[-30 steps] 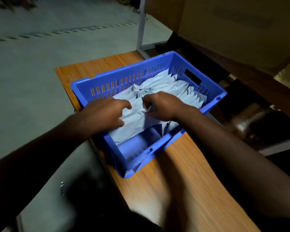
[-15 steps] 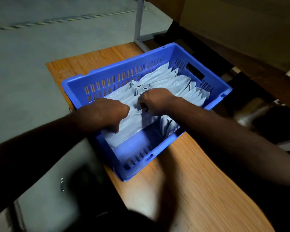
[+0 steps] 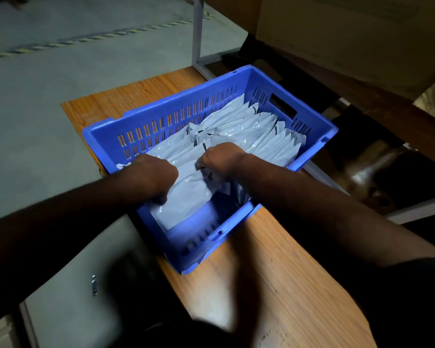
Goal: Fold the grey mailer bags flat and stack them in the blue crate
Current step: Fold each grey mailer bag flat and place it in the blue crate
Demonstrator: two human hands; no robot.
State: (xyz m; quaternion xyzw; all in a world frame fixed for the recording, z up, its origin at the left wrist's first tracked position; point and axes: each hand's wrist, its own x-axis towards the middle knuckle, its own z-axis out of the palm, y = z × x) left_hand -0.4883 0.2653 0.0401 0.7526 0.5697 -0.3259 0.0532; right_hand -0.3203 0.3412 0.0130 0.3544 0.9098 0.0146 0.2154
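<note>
Both hands are reaching into the slotted blue plastic crate (image 3: 161,116) sitting on the wooden table (image 3: 274,285). Left hand (image 3: 152,174) and right hand (image 3: 221,159) are each gripping, fingers curled, the nearest flat grey plastic mailer bag (image 3: 189,197), which is lying atop the row of folded grey mailer bags (image 3: 269,139).

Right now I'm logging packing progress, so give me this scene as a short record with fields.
crate: blue crate on a wooden table
contents: grey mailer bags packed in rows
left hand: left hand grips the nearest bag
right hand: right hand grips the same bag
free space: bare crate floor at the near end
</note>
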